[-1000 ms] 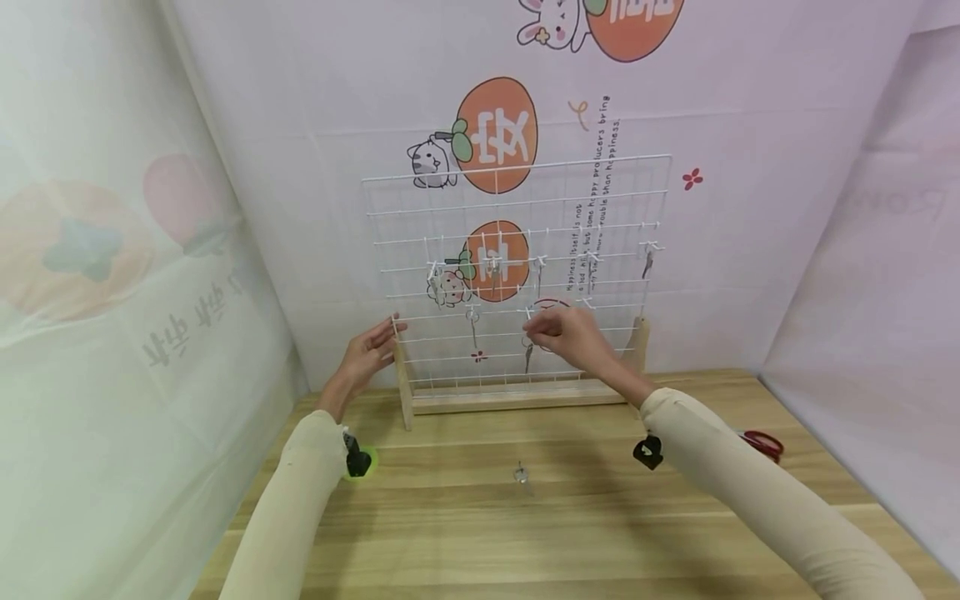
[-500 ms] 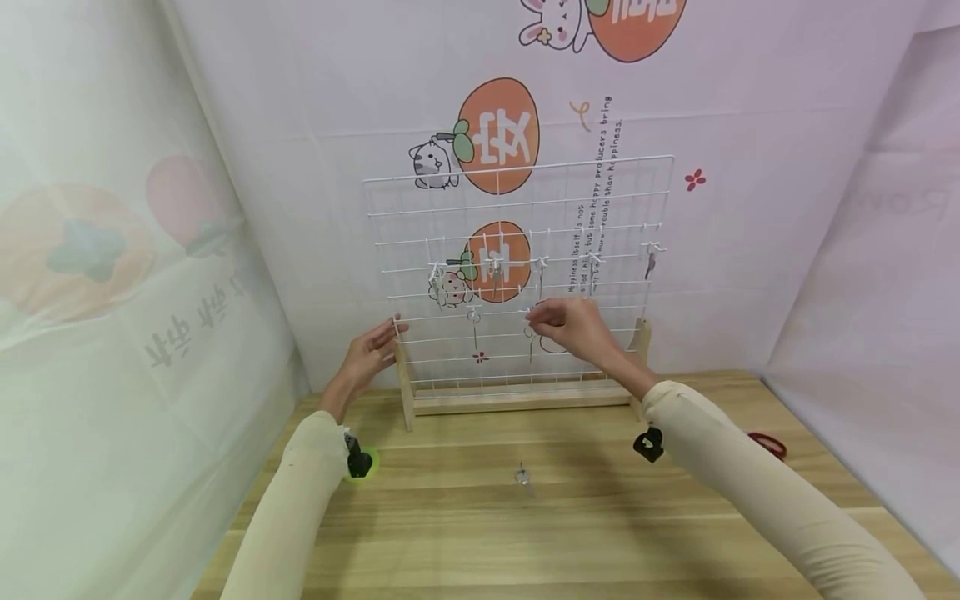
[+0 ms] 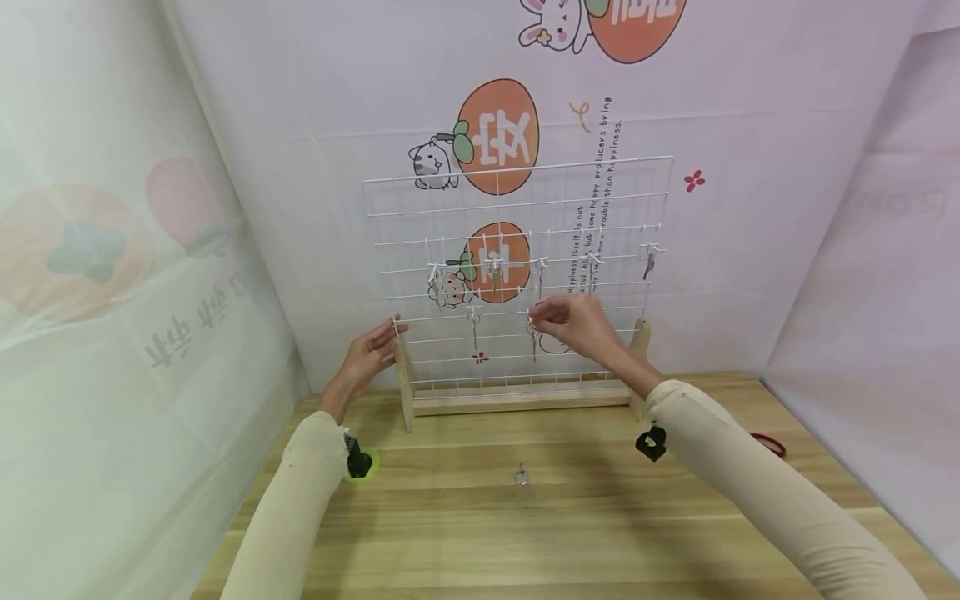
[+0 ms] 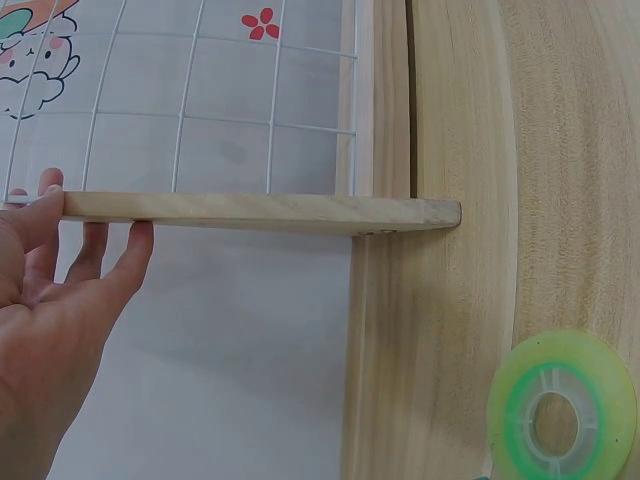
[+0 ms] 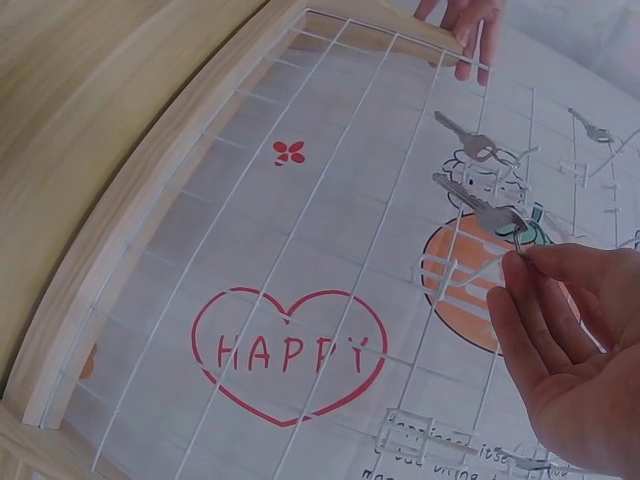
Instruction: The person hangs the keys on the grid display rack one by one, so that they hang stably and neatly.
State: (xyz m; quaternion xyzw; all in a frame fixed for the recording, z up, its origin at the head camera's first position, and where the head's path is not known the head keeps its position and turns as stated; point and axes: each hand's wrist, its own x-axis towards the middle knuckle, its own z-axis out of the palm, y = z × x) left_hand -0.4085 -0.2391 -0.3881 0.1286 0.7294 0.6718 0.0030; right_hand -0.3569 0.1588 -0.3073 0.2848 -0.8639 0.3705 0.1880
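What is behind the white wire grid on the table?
Behind the wire grid hangs a printed backdrop: orange fruits, a cat, a red flower, a red HAPPY heart. The right hand, pinching a key, covers part of that heart in the head view.

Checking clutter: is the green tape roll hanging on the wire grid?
No, the green tape roll lies flat on the wooden table, beside the grid's wooden post.

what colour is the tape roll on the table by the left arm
Translucent green, with a clear inner core. The tape roll shows best in the left wrist view, lying on the wooden table.
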